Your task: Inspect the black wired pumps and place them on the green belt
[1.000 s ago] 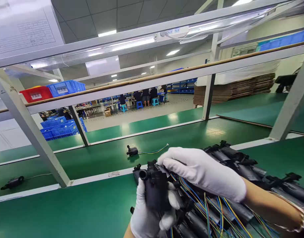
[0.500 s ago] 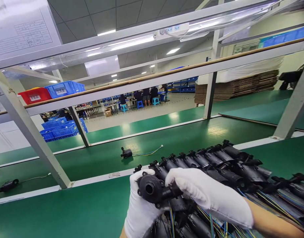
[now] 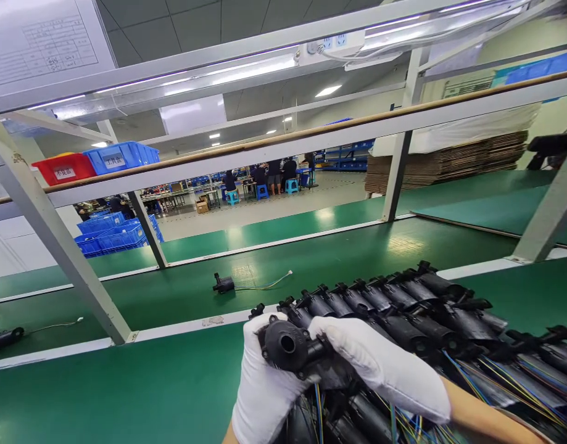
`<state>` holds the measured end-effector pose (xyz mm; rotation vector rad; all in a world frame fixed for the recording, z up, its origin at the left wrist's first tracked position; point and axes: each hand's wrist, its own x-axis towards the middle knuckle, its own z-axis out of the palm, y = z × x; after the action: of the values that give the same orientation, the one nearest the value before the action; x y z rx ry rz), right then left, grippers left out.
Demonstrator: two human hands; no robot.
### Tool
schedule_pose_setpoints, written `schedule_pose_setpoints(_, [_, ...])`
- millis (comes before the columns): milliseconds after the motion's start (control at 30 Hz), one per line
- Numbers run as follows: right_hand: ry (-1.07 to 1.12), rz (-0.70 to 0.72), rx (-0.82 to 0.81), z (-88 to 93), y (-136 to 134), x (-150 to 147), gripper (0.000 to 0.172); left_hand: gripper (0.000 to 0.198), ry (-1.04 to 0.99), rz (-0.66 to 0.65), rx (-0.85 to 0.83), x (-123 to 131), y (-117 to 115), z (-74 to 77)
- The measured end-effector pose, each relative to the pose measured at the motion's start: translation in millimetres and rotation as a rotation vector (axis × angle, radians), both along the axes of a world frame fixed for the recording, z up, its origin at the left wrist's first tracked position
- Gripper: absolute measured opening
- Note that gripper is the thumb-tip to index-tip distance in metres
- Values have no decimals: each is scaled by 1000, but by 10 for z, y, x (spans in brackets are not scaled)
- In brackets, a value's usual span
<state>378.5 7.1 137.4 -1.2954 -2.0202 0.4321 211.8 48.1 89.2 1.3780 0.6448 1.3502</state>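
A black water pump (image 3: 287,344) with a round, holed end cap and a side spout is held up between both hands, its cap toward me. My left hand (image 3: 260,385), in a white glove, wraps around the pump body from the left. In a matching glove, my right hand (image 3: 373,357) closes its thumb and fingers on the spout at the right. Under and beyond my hands lie several more black pumps (image 3: 468,327) in rows, with thin coloured wires (image 3: 509,382) trailing from them.
Beyond the white rail, the green conveyor belt (image 3: 181,290) carries one pump with wires (image 3: 224,283) and another pump (image 3: 5,338) at far left. White posts (image 3: 74,246) rise from the bench (image 3: 102,401). A red bin (image 3: 63,169) and a blue bin (image 3: 121,158) sit on the shelf.
The pump in my hands has turned slightly, and its cap has shifted a little right. The pumps on the belt have moved left.
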Motion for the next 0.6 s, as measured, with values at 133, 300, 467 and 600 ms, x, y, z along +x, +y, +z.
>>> schedule_pose_setpoints(133, [40,-17,-63,2,-7,-14,74,67,-17,-51,-92,-14,11,-112])
schedule_pose_setpoints(300, [73,-29,-57,-34,-1,-10,71,66,45,-38,-26,-46,38,-183])
schedule_pose_setpoints(467, [93,-28,-101,-39,21,-19,70,63,108,17,93,-29,60,-150])
schedule_pose_setpoints(600, [27,-78,-172,-28,18,-27,51,62,198,57,191,-63,26,-130])
